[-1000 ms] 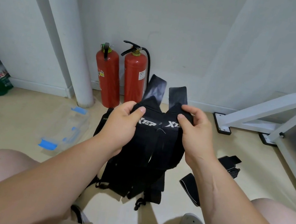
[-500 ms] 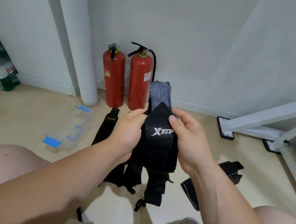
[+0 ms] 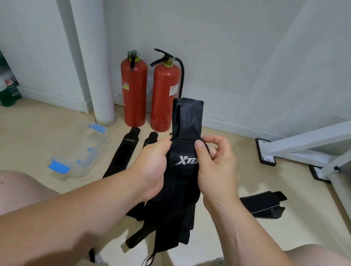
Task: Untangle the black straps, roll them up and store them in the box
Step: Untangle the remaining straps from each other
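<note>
Black straps hang bunched between both hands, held up in front of the person above the beige floor. The left hand is closed around the bundle's left edge, fingers hidden behind the fabric; the right hand pinches the right edge just above a white logo patch (only part of the lettering shows), thumb on the front. One flat end stands upright above the hands, while loose ends and a small loop dangle below the wrists. Two more straps lie flat on the floor behind the left hand, near two red fire extinguishers at the wall. The clear box with blue clips sits on the floor well to the left, apart from the hands. Another black piece lies on the floor to the right.
</note>
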